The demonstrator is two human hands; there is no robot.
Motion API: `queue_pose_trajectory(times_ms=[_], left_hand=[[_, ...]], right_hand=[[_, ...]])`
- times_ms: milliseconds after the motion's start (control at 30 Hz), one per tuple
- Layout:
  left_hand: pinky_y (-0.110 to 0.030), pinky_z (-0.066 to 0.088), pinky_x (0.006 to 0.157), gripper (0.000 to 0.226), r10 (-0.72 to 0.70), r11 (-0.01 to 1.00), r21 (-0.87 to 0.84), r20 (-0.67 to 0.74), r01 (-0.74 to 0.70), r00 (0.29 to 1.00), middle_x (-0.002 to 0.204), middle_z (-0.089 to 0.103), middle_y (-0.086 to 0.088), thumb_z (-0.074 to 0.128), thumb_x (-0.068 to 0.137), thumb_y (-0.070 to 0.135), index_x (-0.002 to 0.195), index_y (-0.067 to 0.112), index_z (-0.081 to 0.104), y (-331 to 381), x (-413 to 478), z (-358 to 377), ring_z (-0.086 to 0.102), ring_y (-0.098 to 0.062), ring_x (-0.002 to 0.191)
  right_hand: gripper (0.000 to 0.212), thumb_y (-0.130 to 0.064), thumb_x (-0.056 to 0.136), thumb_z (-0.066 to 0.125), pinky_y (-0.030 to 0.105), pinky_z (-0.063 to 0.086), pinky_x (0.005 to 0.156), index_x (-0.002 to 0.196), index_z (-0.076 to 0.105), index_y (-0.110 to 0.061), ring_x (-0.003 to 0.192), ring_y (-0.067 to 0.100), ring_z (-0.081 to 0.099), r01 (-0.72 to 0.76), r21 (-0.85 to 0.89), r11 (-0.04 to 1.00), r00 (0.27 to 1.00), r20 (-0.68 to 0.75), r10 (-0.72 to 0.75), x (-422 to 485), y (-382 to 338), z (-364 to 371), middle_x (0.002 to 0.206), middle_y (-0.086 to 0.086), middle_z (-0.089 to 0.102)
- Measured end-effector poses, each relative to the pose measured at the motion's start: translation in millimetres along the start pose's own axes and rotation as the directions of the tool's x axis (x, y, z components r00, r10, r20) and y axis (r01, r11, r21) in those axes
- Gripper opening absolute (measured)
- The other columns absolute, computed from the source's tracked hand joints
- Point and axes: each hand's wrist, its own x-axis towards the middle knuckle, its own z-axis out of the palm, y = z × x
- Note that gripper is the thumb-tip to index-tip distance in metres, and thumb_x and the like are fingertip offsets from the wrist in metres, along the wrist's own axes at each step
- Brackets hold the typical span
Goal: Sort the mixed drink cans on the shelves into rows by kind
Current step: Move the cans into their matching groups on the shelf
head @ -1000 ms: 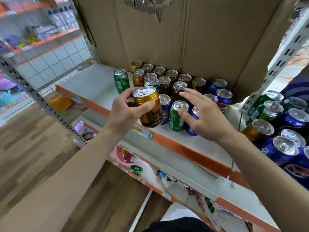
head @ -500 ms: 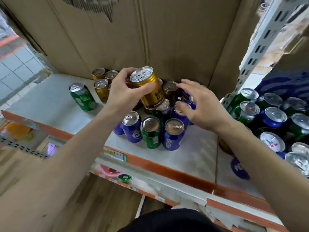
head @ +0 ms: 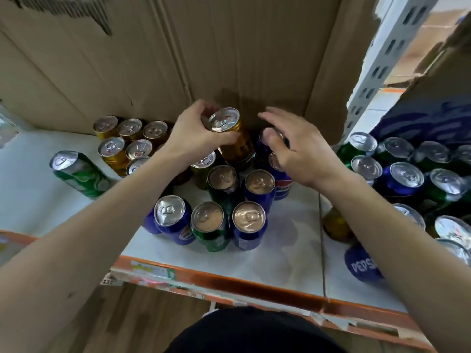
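Head view: my left hand (head: pixel 193 135) grips the gold can (head: pixel 230 138) near its top, thumb across the front, fingers round the back. The can is tilted and lifted over the mixed cluster, close to the cardboard backing (head: pixel 229 59). My right hand (head: pixel 298 151) holds nothing, fingers spread and loosely bent, just right of the gold can, over the rear blue can (head: pixel 263 149); contact with it: can't tell. The gold row (head: pixel 127 141) stands back-left on the shelf (head: pixel 288 250), by the cardboard. A lone green can (head: pixel 79 174) sits left of it, apart. Cluster front: left blue can (head: pixel 173 220), front green can (head: pixel 209 228), right blue can (head: pixel 248 226), side by side. Right bay: mixed green and blue cans (head: pixel 407 179), and a Pepsi can (head: pixel 362 266) near the edge
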Motion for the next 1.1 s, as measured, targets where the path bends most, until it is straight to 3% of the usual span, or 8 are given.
queue_pose_trajectory(times_ms=[233,433,633,800,867,967,1033,1100], left_hand=[[-0.026,0.049,0.071,0.058,0.029,0.989,0.140,0.134,-0.048,0.991,0.092,0.065,0.010,0.091,0.060,0.041,0.106,0.025,0.060,-3.2,15.1,-3.2,0.063,-0.011,0.086],[-0.012,0.045,0.068,0.058,0.055,0.958,0.266,0.186,-0.104,0.981,0.094,0.066,0.008,0.091,0.063,0.040,0.110,0.020,0.064,-9.2,7.3,-3.4,0.062,-0.010,0.086],[-0.034,0.051,0.082,0.059,0.042,0.889,0.434,0.247,-0.150,0.968,0.096,0.071,-0.004,0.089,0.062,0.048,0.105,0.012,0.071,-13.4,-0.9,5.1,0.063,-0.021,0.092],[-0.029,0.037,0.067,0.052,-0.028,0.859,0.503,0.229,-0.094,0.973,0.083,0.063,-0.004,0.089,0.060,0.049,0.085,0.012,0.062,-13.3,2.8,15.3,0.058,-0.023,0.083],[-0.029,0.037,0.067,0.058,-0.066,0.854,0.517,0.210,-0.054,0.975,0.088,0.061,-0.006,0.090,0.054,0.051,0.088,0.016,0.059,-16.4,5.0,24.6,0.058,-0.024,0.086],[-0.035,0.043,0.086,0.078,-0.111,0.830,0.558,0.202,-0.021,0.973,0.116,0.059,-0.016,0.081,0.054,0.058,0.111,0.011,0.059,-23.6,8.2,42.2,0.054,-0.035,0.115],[-0.040,0.031,0.105,0.082,-0.148,0.811,0.584,0.177,0.017,0.973,0.135,0.048,-0.021,0.071,0.063,0.060,0.127,0.012,0.052,-26.6,7.1,49.0,0.035,-0.041,0.133],[-0.041,0.025,0.113,0.079,-0.193,0.821,0.567,0.168,0.066,0.967,0.145,0.036,-0.025,0.068,0.075,0.053,0.137,0.011,0.045,-28.1,6.2,50.9,0.023,-0.043,0.140]], right_hand=[[0.043,-0.026,0.105,0.036,0.040,0.027,0.118,0.146,0.046,-0.020,0.144,0.018,0.032,-0.045,0.022,0.999,0.999,-0.019,0.045,9.5,-1.0,11.8,0.155,-0.002,0.040],[0.042,-0.025,0.104,0.038,0.038,0.026,0.118,0.144,0.048,-0.018,0.142,0.020,0.035,-0.046,0.023,0.999,0.998,-0.044,0.046,10.3,-6.5,17.6,0.153,0.001,0.042],[0.052,-0.042,0.099,0.034,0.046,0.027,0.117,0.145,0.047,-0.022,0.143,0.021,0.034,-0.081,-0.003,0.997,0.997,-0.007,0.081,10.7,-7.8,21.3,0.154,-0.001,0.041],[0.055,-0.045,0.097,0.030,0.044,0.028,0.117,0.143,0.049,-0.019,0.142,0.022,0.036,-0.092,-0.019,0.996,0.996,0.006,0.092,7.2,-8.1,24.8,0.152,0.001,0.045],[0.054,-0.045,0.098,0.030,0.045,0.028,0.116,0.143,0.050,-0.021,0.141,0.022,0.037,-0.104,-0.024,0.994,0.995,0.001,0.104,3.6,-7.2,25.2,0.151,0.000,0.045],[0.050,-0.042,0.101,0.031,0.046,0.029,0.116,0.142,0.051,-0.021,0.141,0.021,0.038,-0.121,-0.033,0.992,0.993,-0.001,0.121,-1.8,-5.8,25.3,0.150,0.000,0.046],[0.047,-0.039,0.103,0.033,0.044,0.029,0.116,0.141,0.052,-0.019,0.140,0.020,0.038,-0.119,-0.039,0.992,0.993,0.000,0.119,-6.2,-5.2,24.6,0.149,0.000,0.047],[0.049,-0.040,0.102,0.032,0.045,0.031,0.115,0.140,0.053,-0.018,0.138,0.020,0.041,-0.103,-0.052,0.993,0.995,0.005,0.104,-11.5,-4.7,24.3,0.147,0.000,0.050]])
